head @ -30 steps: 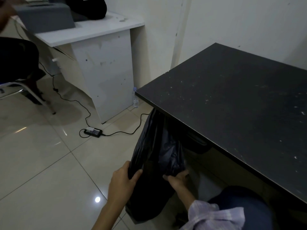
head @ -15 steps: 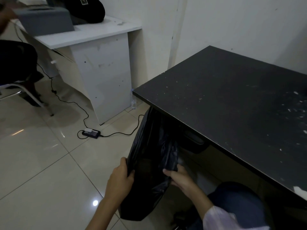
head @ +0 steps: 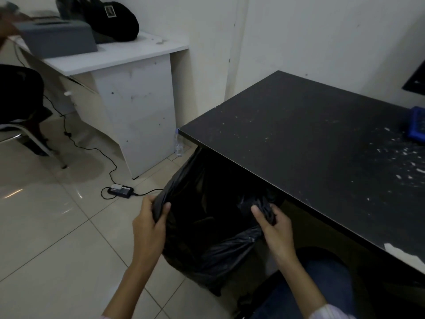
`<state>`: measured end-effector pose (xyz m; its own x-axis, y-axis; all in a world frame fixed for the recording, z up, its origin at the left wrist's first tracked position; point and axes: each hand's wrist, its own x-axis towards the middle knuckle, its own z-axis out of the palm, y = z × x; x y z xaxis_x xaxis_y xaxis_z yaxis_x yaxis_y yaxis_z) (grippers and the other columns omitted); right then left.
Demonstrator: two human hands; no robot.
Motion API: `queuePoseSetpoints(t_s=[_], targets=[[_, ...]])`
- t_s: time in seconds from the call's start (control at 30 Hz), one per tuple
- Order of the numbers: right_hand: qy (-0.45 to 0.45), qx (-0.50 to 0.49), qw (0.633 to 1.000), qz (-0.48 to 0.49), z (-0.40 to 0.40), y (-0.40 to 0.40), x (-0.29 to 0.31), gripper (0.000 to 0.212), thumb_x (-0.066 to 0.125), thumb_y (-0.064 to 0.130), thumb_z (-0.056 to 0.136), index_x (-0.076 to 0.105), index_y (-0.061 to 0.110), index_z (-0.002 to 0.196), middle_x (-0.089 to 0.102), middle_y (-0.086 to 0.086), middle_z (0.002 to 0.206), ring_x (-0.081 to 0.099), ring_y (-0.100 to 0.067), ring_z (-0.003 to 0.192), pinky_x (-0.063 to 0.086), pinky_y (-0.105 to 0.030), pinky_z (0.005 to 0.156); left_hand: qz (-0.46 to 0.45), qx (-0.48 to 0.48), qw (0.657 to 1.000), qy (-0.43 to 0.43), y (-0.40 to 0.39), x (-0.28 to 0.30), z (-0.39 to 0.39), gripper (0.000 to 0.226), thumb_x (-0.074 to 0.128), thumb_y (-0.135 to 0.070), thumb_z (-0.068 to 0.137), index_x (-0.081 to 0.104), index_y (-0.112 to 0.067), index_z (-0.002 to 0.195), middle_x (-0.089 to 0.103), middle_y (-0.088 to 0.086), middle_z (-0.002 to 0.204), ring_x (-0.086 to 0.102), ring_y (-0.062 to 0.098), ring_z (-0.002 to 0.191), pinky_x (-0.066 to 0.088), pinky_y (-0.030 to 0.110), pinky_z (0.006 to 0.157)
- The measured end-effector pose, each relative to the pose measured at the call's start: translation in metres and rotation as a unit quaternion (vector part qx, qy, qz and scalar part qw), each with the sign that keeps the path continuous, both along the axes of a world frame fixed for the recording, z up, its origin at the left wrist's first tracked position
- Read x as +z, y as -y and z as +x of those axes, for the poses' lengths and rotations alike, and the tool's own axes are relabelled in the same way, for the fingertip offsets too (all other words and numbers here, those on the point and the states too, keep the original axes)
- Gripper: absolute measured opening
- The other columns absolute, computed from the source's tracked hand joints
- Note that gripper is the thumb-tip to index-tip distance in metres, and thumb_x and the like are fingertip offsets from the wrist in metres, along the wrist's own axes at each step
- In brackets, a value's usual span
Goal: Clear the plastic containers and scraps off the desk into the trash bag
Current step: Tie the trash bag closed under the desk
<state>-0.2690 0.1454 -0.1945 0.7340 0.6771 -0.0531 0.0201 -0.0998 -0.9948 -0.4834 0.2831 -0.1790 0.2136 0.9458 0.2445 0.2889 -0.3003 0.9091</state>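
A black trash bag [head: 207,226] hangs beside the near left edge of the black desk [head: 299,139], just above the floor. My left hand [head: 149,224] grips the bag's left rim and my right hand [head: 273,226] grips its right rim, holding the mouth apart. Small white scraps [head: 400,162] are scattered over the desk's right part, and a larger white scrap [head: 404,252] lies at its near edge. A blue plastic container [head: 417,127] shows partly at the right frame edge. The bag's inside is too dark to see.
A white desk [head: 119,56] at the back left carries a grey box [head: 59,38] and a black bag [head: 115,21]. A power adapter [head: 119,191] with its cable lies on the tiled floor. A clear bottle [head: 179,143] stands by the desk corner. A seated person [head: 16,93] is at the left.
Both hands have pulled the bag's rim apart, so its mouth is wider. My view has shifted right, bringing the blue container and more scraps into sight.
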Motion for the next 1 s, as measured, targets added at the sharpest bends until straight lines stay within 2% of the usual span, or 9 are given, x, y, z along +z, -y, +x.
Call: queuePoseSetpoints(t_s=[0.13, 0.23, 0.37, 0.5, 0.6, 0.67, 0.73, 0.87, 1.0], targets=[[-0.008, 0.027, 0.995, 0.095, -0.004, -0.004, 0.013, 0.029, 0.069, 0.038, 0.076, 0.066, 0.012, 0.088, 0.069, -0.001, 0.088, 0.065, -0.016, 0.086, 0.051, -0.022, 0.076, 0.025, -0.045, 0.996, 0.079, -0.011, 0.012, 0.011, 0.003, 0.061, -0.013, 0.087, 0.058, -0.014, 0.087, 0.057, 0.004, 0.096, 0.055, 0.009, 0.09, 0.043, 0.008, 0.074], [-0.039, 0.062, 0.985, 0.158, -0.008, -0.012, 0.02, 0.022, 0.071, 0.025, 0.078, 0.058, 0.008, 0.076, 0.058, -0.005, 0.075, 0.057, -0.021, 0.075, 0.045, -0.026, 0.069, -0.024, -0.124, 0.977, 0.174, -0.016, 0.02, 0.021, 0.021, 0.059, -0.004, 0.087, 0.064, -0.014, 0.105, 0.05, -0.001, 0.13, 0.047, 0.004, 0.122, 0.04, 0.013, 0.1], [0.006, 0.053, 0.987, 0.154, -0.018, -0.026, 0.029, 0.035, 0.068, 0.024, 0.085, 0.047, -0.002, 0.074, 0.048, -0.016, 0.072, 0.049, -0.027, 0.071, 0.037, -0.04, 0.069, -0.047, -0.166, 0.955, 0.24, -0.013, 0.029, 0.036, 0.021, 0.058, -0.012, 0.088, 0.066, -0.022, 0.105, 0.055, 0.002, 0.123, 0.053, 0.008, 0.116, 0.045, 0.02, 0.095], [0.121, 0.021, 0.992, -0.009, -0.024, -0.024, 0.026, 0.031, 0.049, 0.056, 0.086, 0.063, 0.031, 0.097, 0.06, -0.004, 0.105, 0.057, -0.015, 0.101, 0.047, -0.039, 0.092, 0.007, -0.098, 0.987, 0.129, -0.006, 0.027, 0.044, 0.032, 0.05, -0.043, 0.091, 0.063, -0.014, 0.086, 0.05, -0.009, 0.084, 0.051, -0.002, 0.078, 0.041, 0.008, 0.072], [0.008, 0.017, 0.997, -0.076, -0.021, -0.013, 0.017, 0.058, 0.047, 0.053, 0.088, 0.038, 0.031, 0.141, 0.041, 0.007, 0.143, 0.04, -0.006, 0.127, 0.034, -0.028, 0.107, -0.005, -0.098, 0.994, 0.057, -0.006, 0.021, 0.038, 0.028, 0.049, -0.045, 0.089, 0.061, -0.021, 0.083, 0.056, -0.005, 0.077, 0.054, 0.002, 0.072, 0.043, 0.014, 0.067], [-0.073, 0.046, 0.991, -0.099, -0.018, -0.006, 0.012, 0.069, 0.056, 0.044, 0.089, 0.024, 0.028, 0.148, 0.039, 0.009, 0.143, 0.038, -0.01, 0.131, 0.031, -0.028, 0.108, -0.051, -0.108, 0.992, 0.033, -0.008, 0.016, 0.032, 0.013, 0.058, -0.034, 0.089, 0.061, -0.022, 0.091, 0.065, -0.003, 0.084, 0.062, 0.008, 0.08, 0.05, 0.026, 0.072], [-0.148, 0.088, 0.978, -0.119, -0.012, 0.001, 0.004, 0.071, 0.068, 0.029, 0.085, 0.031, 0.025, 0.146, 0.048, 0.006, 0.136, 0.048, -0.015, 0.124, 0.037, -0.032, 0.107, -0.082, -0.101, 0.991, 0.007, -0.01, 0.013, 0.025, 0.013, 0.068, -0.022, 0.083, 0.059, -0.025, 0.091, 0.067, -0.005, 0.086, 0.064, 0.009, 0.082, 0.051, 0.025, 0.07], [-0.18, 0.133, 0.933, -0.281, 0.0, 0.015, -0.002, 0.051, 0.073, 0.024, 0.081, 0.055, 0.007, 0.125, 0.065, -0.006, 0.113, 0.064, -0.018, 0.099, 0.054, -0.024, 0.077, -0.077, -0.052, 0.993, -0.079, -0.019, 0.009, 0.01, 0.029, 0.077, -0.014, 0.074, 0.054, -0.026, 0.088, 0.061, -0.015, 0.082, 0.059, 0.004, 0.076, 0.041, 0.012, 0.062], [-0.108, 0.075, 0.919, -0.372, 0.018, 0.034, -0.011, 0.044, 0.07, 0.037, 0.083, 0.059, 0.005, 0.111, 0.064, -0.005, 0.092, 0.06, -0.013, 0.071, 0.044, -0.015, 0.045, -0.064, 0.0, 0.98, -0.186, -0.027, 0.002, -0.012, 0.033, 0.076, -0.018, 0.075, 0.059, -0.015, 0.102, 0.059, -0.006, 0.087, 0.053, 0.013, 0.081, 0.043, 0.025, 0.069]])
